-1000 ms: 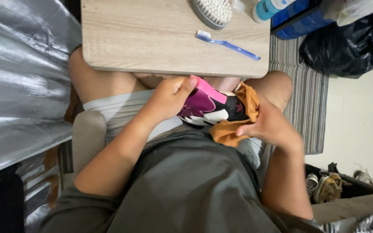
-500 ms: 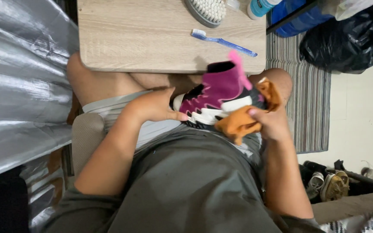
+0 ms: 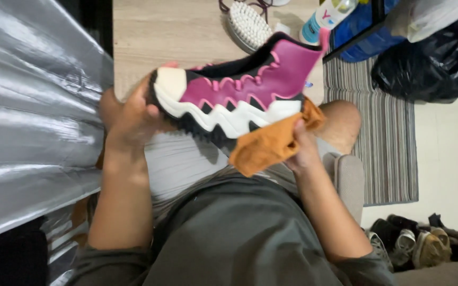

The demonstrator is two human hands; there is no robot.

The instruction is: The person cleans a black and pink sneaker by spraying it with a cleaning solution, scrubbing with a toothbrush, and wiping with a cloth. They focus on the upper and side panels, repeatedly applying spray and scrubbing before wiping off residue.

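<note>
Currently my left hand (image 3: 133,114) grips the toe end of the high-top sneaker (image 3: 239,92), fingers wrapped over the cream toe cap and thumb side hidden behind it. My right hand (image 3: 300,148) is closed on a folded orange cloth (image 3: 269,145), pressing it against the white wavy midsole near the heel. Both grips are firm; neither hand is open.

Position of the sneaker: held in the air above my lap, lying on its side, toe toward my left, collar toward the table. It rests on nothing but the two hands.

Handling judgement:
- Weight: likely light to moderate; one hand at the toe appears enough to carry it.
- Stiffness: the thick sole should be rigid and is the better place to hold. The magenta upper and collar look softer and would buckle under a squeeze.
- Surface: the upper looks smooth and may be slippery if damp; the rubber toe cap and the black tread edge give surer purchase.
- Cloth: soft, limp, conforms to the wavy midsole edge; it needs finger pressure behind it.

Surroundings, outward from the grip: a wooden table (image 3: 186,32) stands beyond my knees, with a white-bristled scrub brush (image 3: 247,24) and a bottle with a blue base (image 3: 324,18) on it. A striped rug (image 3: 377,132) lies to my right, a black plastic bag (image 3: 430,63) past it, and several shoes (image 3: 414,246) sit on the floor at lower right. Silvery sheeting (image 3: 33,106) covers the left side.
</note>
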